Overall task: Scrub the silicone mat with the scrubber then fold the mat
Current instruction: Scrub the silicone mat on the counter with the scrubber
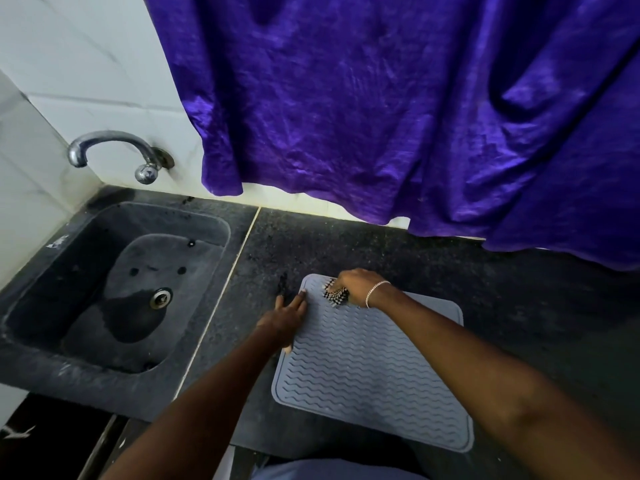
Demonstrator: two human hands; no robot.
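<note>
Scrubber [335,295] clamped in right hand [356,284] fingers at mat [374,362] far corner, left hand [285,318] fingers flat & together pinning edge vs. sliding.

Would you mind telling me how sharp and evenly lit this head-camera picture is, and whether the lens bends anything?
Head view: wide-angle bending curves the counter's seam and the tiled wall's lines; the purple cloth looks smeared and soft; the mat and its ridges read clearly; the scrubber in the right hand is slightly blurred; light is soft, with glare on the tap and the dark sink dim.
</note>
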